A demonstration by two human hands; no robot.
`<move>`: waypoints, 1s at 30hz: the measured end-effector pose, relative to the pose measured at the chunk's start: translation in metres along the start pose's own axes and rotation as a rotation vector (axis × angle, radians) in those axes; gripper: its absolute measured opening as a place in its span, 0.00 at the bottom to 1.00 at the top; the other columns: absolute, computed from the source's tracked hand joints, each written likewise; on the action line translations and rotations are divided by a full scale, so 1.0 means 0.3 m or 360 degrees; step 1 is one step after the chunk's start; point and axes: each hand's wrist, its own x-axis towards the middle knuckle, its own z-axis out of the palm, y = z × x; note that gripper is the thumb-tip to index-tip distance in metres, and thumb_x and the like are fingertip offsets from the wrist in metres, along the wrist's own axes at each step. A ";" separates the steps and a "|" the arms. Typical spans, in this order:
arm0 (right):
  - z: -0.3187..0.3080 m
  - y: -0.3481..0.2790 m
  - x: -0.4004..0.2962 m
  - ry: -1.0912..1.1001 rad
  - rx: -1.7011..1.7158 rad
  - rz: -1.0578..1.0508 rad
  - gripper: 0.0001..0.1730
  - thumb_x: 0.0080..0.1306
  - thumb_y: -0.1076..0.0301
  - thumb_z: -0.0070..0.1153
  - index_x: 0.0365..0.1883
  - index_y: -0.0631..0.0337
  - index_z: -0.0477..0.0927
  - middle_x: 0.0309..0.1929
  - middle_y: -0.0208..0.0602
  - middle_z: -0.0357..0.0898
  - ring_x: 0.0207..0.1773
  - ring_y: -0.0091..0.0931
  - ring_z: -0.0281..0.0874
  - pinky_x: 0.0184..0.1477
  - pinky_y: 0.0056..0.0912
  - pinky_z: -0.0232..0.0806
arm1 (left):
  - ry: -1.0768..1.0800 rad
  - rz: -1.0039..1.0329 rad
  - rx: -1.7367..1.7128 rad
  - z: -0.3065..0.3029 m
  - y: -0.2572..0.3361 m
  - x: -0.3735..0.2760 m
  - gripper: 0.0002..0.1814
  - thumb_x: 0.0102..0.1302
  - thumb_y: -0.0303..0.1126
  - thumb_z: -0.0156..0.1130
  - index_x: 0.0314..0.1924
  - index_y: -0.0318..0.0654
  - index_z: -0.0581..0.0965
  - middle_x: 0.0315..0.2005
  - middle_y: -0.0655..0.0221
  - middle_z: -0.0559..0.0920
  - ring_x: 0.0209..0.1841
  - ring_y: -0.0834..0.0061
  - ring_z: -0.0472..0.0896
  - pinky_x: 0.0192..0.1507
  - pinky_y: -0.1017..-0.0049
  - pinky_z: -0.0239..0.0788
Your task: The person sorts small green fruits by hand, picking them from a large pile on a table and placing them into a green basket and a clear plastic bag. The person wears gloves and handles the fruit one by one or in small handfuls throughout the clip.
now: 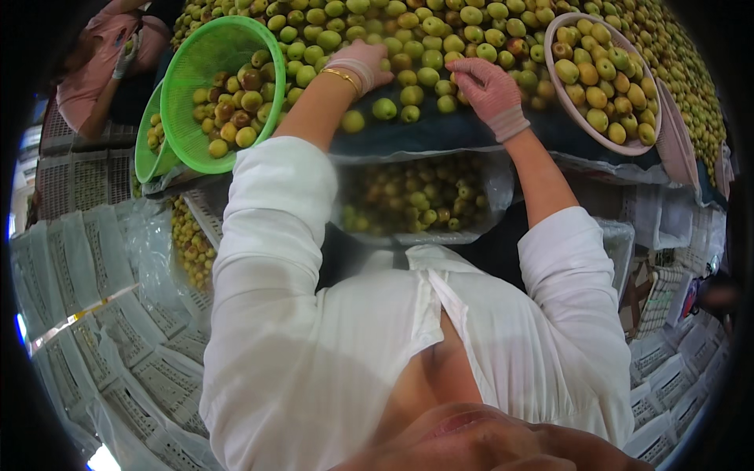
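Many green and reddish jujube-like fruits point(433, 26) lie spread over a dark cloth-covered table point(412, 136). Thinly gloved, my left hand point(360, 63) reaches into them at the upper middle, its fingers among the fruits; whether it grips one is hidden. To its right, my right hand point(486, 88), also gloved, is over the front of the fruits with thumb and fingertips close together; I cannot tell whether a fruit is between them. A green plastic basket point(171, 112) with fruits is tilted at the left. A pink plastic basket point(551, 65) full of fruits stands at the right.
Below the table edge, a plastic-lined crate point(500, 194) holds more fruits near my lap. Stacked crates with plastic liners point(76, 259) fill the left side; others point(665, 382) are at the lower right. Another person point(103, 76) with a gloved hand is at the upper left.
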 end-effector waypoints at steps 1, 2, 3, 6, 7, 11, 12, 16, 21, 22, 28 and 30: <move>0.002 0.002 0.000 -0.0008 0.0021 0.0016 0.11 0.64 0.70 0.59 0.44 0.57 0.86 0.38 0.35 0.84 0.31 0.24 0.77 0.37 0.26 0.71 | 0.0069 0.0035 -0.0038 0.004 -0.008 -0.007 0.28 0.61 0.54 0.64 0.58 0.51 0.76 0.57 0.56 0.75 0.58 0.53 0.77 0.58 0.60 0.71; 0.008 0.005 -0.003 -0.0018 0.0043 0.0031 0.10 0.65 0.70 0.58 0.44 0.57 0.86 0.39 0.35 0.84 0.31 0.24 0.77 0.38 0.26 0.71 | 0.0139 0.0068 -0.0075 0.009 -0.021 -0.023 0.27 0.61 0.54 0.64 0.57 0.50 0.76 0.56 0.56 0.76 0.57 0.53 0.78 0.58 0.60 0.71; -0.003 0.011 -0.002 -0.0015 0.0046 0.0056 0.10 0.65 0.70 0.58 0.44 0.57 0.86 0.40 0.35 0.84 0.31 0.24 0.77 0.38 0.26 0.71 | 0.0209 0.0126 -0.0117 0.004 -0.016 -0.030 0.27 0.61 0.54 0.64 0.55 0.49 0.77 0.55 0.57 0.76 0.56 0.54 0.78 0.57 0.60 0.72; -0.002 -0.019 -0.003 0.0000 0.0078 0.0044 0.10 0.65 0.69 0.58 0.43 0.57 0.85 0.41 0.36 0.84 0.32 0.26 0.78 0.38 0.27 0.72 | 0.0638 0.0276 -0.0481 -0.026 -0.008 -0.157 0.20 0.59 0.49 0.67 0.47 0.48 0.79 0.49 0.60 0.79 0.51 0.56 0.80 0.53 0.62 0.74; -0.003 -0.017 -0.007 0.0011 0.0027 0.0008 0.10 0.65 0.69 0.58 0.43 0.57 0.85 0.41 0.36 0.84 0.32 0.27 0.78 0.39 0.27 0.72 | 0.0736 0.0498 -0.0632 0.000 0.003 -0.200 0.17 0.56 0.46 0.69 0.42 0.48 0.79 0.46 0.62 0.80 0.49 0.57 0.80 0.50 0.63 0.74; -0.003 -0.013 -0.002 -0.0006 -0.0037 -0.0009 0.10 0.64 0.70 0.58 0.43 0.57 0.85 0.41 0.36 0.84 0.33 0.28 0.79 0.40 0.28 0.72 | 0.0293 0.0978 -0.0644 0.092 0.126 -0.439 0.13 0.52 0.41 0.69 0.37 0.51 0.79 0.42 0.65 0.79 0.44 0.59 0.81 0.45 0.65 0.77; -0.001 -0.010 -0.004 -0.0024 -0.0026 0.0022 0.10 0.64 0.70 0.58 0.43 0.57 0.85 0.41 0.36 0.84 0.33 0.28 0.79 0.40 0.27 0.72 | -0.0009 0.1003 -0.0534 0.130 0.156 -0.471 0.14 0.53 0.42 0.68 0.39 0.51 0.79 0.45 0.64 0.78 0.44 0.58 0.81 0.45 0.64 0.77; 0.001 -0.016 -0.009 0.0021 -0.0046 -0.0042 0.10 0.64 0.70 0.58 0.43 0.57 0.85 0.41 0.36 0.84 0.33 0.28 0.79 0.39 0.28 0.72 | -0.0367 0.1189 -0.0268 0.280 0.224 -0.493 0.19 0.55 0.39 0.66 0.48 0.52 0.78 0.50 0.60 0.76 0.49 0.54 0.80 0.47 0.57 0.77; -0.001 -0.027 -0.005 0.0012 -0.0121 -0.0089 0.10 0.64 0.71 0.58 0.43 0.57 0.85 0.41 0.35 0.84 0.34 0.29 0.79 0.40 0.28 0.72 | 0.0021 0.1710 -0.0916 0.161 0.173 -0.426 0.26 0.57 0.36 0.66 0.58 0.49 0.76 0.59 0.57 0.75 0.56 0.53 0.77 0.58 0.60 0.72; -0.007 -0.027 -0.006 0.0004 -0.0138 -0.0065 0.10 0.64 0.71 0.58 0.43 0.57 0.85 0.41 0.35 0.84 0.35 0.29 0.80 0.41 0.29 0.72 | 0.0145 0.1568 -0.0890 0.075 0.149 -0.378 0.26 0.58 0.37 0.67 0.58 0.47 0.76 0.59 0.57 0.75 0.58 0.53 0.76 0.60 0.60 0.70; -0.007 -0.042 -0.001 -0.0013 -0.0064 0.0012 0.11 0.64 0.72 0.57 0.45 0.58 0.84 0.42 0.37 0.84 0.41 0.31 0.82 0.45 0.29 0.73 | 0.1240 -0.0045 -0.0550 -0.104 -0.070 0.069 0.34 0.57 0.50 0.71 0.64 0.55 0.72 0.69 0.62 0.67 0.67 0.55 0.68 0.68 0.60 0.62; -0.005 -0.039 -0.004 -0.0029 0.0013 0.0058 0.11 0.64 0.72 0.57 0.44 0.58 0.84 0.41 0.37 0.83 0.39 0.31 0.82 0.44 0.29 0.73 | 0.1147 -0.0371 -0.0570 -0.119 -0.111 0.149 0.37 0.57 0.54 0.71 0.66 0.60 0.70 0.72 0.63 0.61 0.70 0.54 0.64 0.69 0.59 0.60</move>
